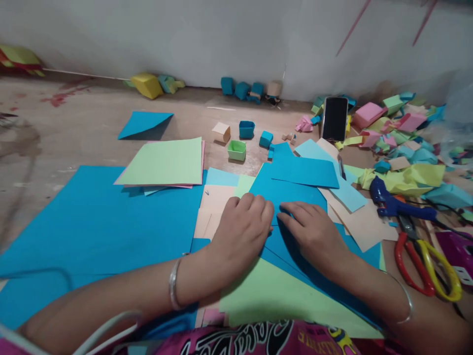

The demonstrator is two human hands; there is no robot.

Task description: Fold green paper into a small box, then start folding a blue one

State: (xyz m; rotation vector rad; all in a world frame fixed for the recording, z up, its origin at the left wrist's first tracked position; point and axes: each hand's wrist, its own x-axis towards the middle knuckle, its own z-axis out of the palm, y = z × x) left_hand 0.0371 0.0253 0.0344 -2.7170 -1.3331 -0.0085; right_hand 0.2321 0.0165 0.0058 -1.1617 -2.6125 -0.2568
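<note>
My left hand [246, 231] rests at the middle of the work area over blue paper, its fingers curled under; what they hold, if anything, is hidden. Just to its right, my right hand [314, 231] lies over a blue sheet [284, 244], its fingers stretched toward my left hand with a small gap between the two. Under and in front of my hands is a light green sheet [281, 296]. Beyond them lie blue paper pieces [314, 172]. Large blue sheets [129, 222] spread to the left, with a stack of light green and pink sheets [166, 162] above.
Small folded paper boxes [237, 150] stand ahead. At the right are a phone [334, 118], a blue glue gun [402, 204], scissors with red and yellow handles [414, 266], a purple socket box [456, 254] and a heap of coloured paper pieces [402, 140]. A wall [185, 39] closes the back.
</note>
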